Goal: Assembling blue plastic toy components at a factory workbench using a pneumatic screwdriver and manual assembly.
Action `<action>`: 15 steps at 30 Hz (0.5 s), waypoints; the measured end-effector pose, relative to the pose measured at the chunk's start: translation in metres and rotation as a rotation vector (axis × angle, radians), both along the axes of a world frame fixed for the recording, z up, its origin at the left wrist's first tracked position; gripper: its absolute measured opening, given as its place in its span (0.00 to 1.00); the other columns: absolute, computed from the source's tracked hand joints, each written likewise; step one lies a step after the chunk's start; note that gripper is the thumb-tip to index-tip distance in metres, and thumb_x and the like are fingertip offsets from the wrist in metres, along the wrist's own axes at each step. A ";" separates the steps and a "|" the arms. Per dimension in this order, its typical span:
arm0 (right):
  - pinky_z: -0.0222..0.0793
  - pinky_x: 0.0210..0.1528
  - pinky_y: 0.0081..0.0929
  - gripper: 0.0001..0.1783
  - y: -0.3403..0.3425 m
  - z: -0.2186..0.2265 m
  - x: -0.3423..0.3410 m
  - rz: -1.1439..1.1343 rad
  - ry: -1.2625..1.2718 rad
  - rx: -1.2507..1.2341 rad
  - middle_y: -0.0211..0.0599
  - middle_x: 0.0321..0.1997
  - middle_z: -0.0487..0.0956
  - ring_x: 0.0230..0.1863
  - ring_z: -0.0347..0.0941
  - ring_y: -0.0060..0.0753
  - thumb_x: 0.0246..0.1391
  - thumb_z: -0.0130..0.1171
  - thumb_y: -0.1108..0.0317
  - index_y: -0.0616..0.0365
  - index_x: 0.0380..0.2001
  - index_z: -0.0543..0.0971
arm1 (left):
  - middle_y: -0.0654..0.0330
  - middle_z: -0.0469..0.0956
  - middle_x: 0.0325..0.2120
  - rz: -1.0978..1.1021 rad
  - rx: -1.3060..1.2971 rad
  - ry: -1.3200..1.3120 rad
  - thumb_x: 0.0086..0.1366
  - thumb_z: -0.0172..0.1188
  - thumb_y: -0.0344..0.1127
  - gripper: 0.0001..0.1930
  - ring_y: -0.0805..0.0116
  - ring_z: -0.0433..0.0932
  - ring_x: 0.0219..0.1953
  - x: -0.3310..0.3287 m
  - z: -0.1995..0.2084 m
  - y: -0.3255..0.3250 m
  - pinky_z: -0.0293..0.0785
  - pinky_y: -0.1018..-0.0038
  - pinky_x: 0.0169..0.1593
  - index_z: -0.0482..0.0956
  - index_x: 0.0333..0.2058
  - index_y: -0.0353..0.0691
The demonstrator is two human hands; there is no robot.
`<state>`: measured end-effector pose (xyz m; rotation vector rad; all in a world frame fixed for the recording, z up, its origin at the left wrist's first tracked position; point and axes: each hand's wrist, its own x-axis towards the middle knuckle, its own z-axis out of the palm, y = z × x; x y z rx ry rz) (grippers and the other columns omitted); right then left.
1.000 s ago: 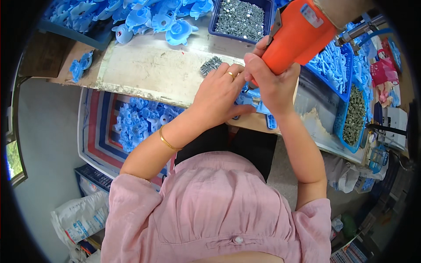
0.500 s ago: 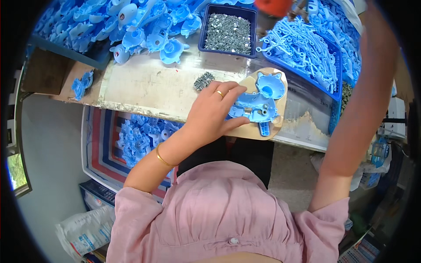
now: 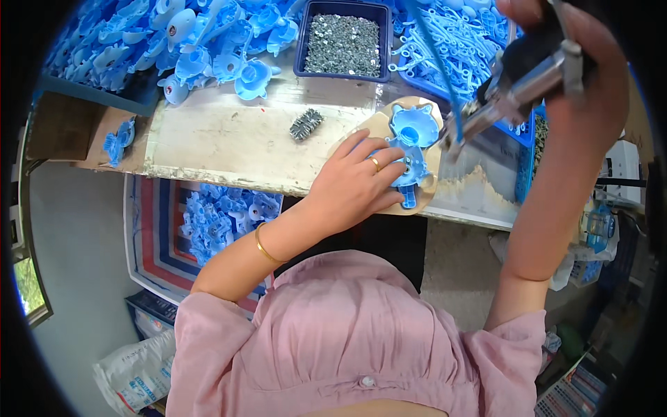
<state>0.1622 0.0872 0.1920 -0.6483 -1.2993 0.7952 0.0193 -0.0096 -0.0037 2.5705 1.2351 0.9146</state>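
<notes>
My left hand [image 3: 361, 174] lies over a blue plastic toy shell [image 3: 417, 128], its fingers stretched out and covering much of the lower part. The shell sits hollow side up on a tan board [image 3: 389, 111] at the table's front edge. A ring and a gold bangle are on that arm. At the upper right, my right hand [image 3: 597, 55] is closed round a black and metal power screwdriver [image 3: 531, 87], blurred by motion. Its tip points down and left, just right of the shell. A small pile of metal pieces [image 3: 306, 124] lies left of the board.
A dark blue tray [image 3: 300, 69] of small screws stands at the back. Blue shells [image 3: 201, 59] heap up at the far left. A basket holds thin blue parts [image 3: 451, 42]. A blue hose [image 3: 432, 48] hangs beside the screwdriver. Below the table, a striped tub [image 3: 139, 236] holds more blue parts.
My right hand, earlier raised to the top edge, has come down holding the screwdriver. My left fingers have shifted right and farther over the shell. The view has moved slightly.
</notes>
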 end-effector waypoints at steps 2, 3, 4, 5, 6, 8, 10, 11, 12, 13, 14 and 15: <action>0.75 0.31 0.24 0.32 -0.005 -0.009 0.006 0.039 -0.033 -0.016 0.35 0.30 0.75 0.28 0.74 0.25 0.53 0.57 0.67 0.68 0.61 0.65 | 0.62 0.78 0.47 -0.040 -0.012 -0.026 0.54 0.71 0.44 0.19 0.60 0.74 0.51 0.002 -0.004 0.003 0.66 0.60 0.63 0.79 0.41 0.42; 0.74 0.30 0.24 0.33 -0.007 -0.013 0.010 0.058 -0.050 -0.024 0.35 0.29 0.75 0.26 0.73 0.25 0.52 0.57 0.67 0.69 0.61 0.64 | 0.62 0.79 0.46 -0.052 -0.021 -0.003 0.54 0.70 0.43 0.17 0.61 0.74 0.51 0.002 -0.007 0.004 0.66 0.61 0.63 0.80 0.39 0.42; 0.73 0.28 0.24 0.35 -0.008 -0.018 0.013 0.077 -0.066 -0.030 0.36 0.27 0.75 0.25 0.72 0.25 0.51 0.57 0.67 0.70 0.61 0.63 | 0.63 0.79 0.44 -0.063 -0.028 0.019 0.54 0.70 0.43 0.16 0.61 0.75 0.50 0.003 -0.008 0.005 0.66 0.61 0.63 0.80 0.38 0.42; 0.73 0.26 0.23 0.36 -0.010 -0.022 0.016 0.098 -0.080 -0.037 0.37 0.26 0.74 0.23 0.72 0.25 0.50 0.58 0.67 0.71 0.62 0.62 | 0.63 0.79 0.44 -0.067 -0.030 0.019 0.54 0.70 0.43 0.16 0.61 0.75 0.50 0.005 -0.009 0.005 0.66 0.61 0.63 0.80 0.38 0.42; 0.72 0.25 0.23 0.37 -0.011 -0.026 0.019 0.119 -0.094 -0.042 0.37 0.24 0.74 0.21 0.71 0.26 0.49 0.58 0.67 0.72 0.62 0.61 | 0.63 0.79 0.43 -0.056 -0.009 0.008 0.54 0.70 0.42 0.15 0.61 0.75 0.50 0.006 -0.010 0.006 0.67 0.62 0.62 0.80 0.37 0.42; 0.71 0.21 0.22 0.40 -0.014 -0.031 0.020 0.171 -0.118 -0.054 0.38 0.22 0.73 0.17 0.69 0.26 0.47 0.58 0.67 0.74 0.62 0.58 | 0.63 0.80 0.42 -0.039 0.010 0.002 0.54 0.70 0.42 0.15 0.61 0.75 0.49 0.006 -0.010 0.005 0.67 0.62 0.62 0.79 0.36 0.42; 0.70 0.21 0.21 0.39 -0.018 -0.034 0.015 0.110 -0.135 -0.076 0.38 0.21 0.73 0.16 0.69 0.26 0.46 0.58 0.68 0.73 0.61 0.59 | 0.63 0.80 0.42 -0.036 -0.007 0.017 0.54 0.70 0.42 0.15 0.61 0.75 0.49 0.003 -0.009 0.004 0.67 0.63 0.62 0.80 0.36 0.42; 0.70 0.20 0.20 0.39 -0.021 -0.034 0.013 0.034 -0.161 -0.097 0.37 0.21 0.73 0.16 0.69 0.25 0.45 0.58 0.68 0.73 0.60 0.60 | 0.63 0.80 0.42 -0.038 -0.008 0.016 0.54 0.70 0.42 0.15 0.61 0.75 0.49 0.003 -0.009 0.004 0.67 0.63 0.62 0.80 0.36 0.42; 0.69 0.20 0.19 0.35 -0.025 -0.032 0.010 -0.018 -0.173 -0.139 0.36 0.21 0.73 0.15 0.69 0.25 0.44 0.58 0.68 0.71 0.57 0.62 | 0.63 0.80 0.42 -0.034 0.002 0.018 0.54 0.70 0.43 0.15 0.61 0.75 0.49 0.004 -0.010 0.004 0.67 0.63 0.62 0.80 0.36 0.42; 0.69 0.20 0.19 0.35 -0.029 -0.032 0.007 -0.019 -0.173 -0.139 0.36 0.21 0.73 0.15 0.69 0.25 0.44 0.58 0.68 0.71 0.57 0.62 | 0.62 0.79 0.42 -0.030 0.014 0.020 0.53 0.70 0.43 0.15 0.61 0.75 0.49 0.005 -0.010 0.004 0.67 0.63 0.62 0.80 0.36 0.42; 0.69 0.20 0.19 0.33 -0.035 -0.032 0.005 -0.081 -0.154 -0.141 0.36 0.21 0.73 0.15 0.69 0.24 0.45 0.57 0.69 0.70 0.55 0.62 | 0.62 0.79 0.42 -0.032 0.012 0.019 0.53 0.70 0.43 0.15 0.61 0.75 0.49 0.005 -0.010 0.004 0.67 0.63 0.62 0.80 0.36 0.42; 0.69 0.20 0.19 0.32 -0.039 -0.033 0.004 -0.142 -0.135 -0.142 0.36 0.21 0.73 0.15 0.69 0.24 0.45 0.57 0.70 0.69 0.54 0.63 | 0.63 0.79 0.42 -0.024 0.015 0.026 0.53 0.70 0.43 0.15 0.61 0.75 0.49 0.005 -0.009 0.003 0.67 0.62 0.62 0.80 0.36 0.42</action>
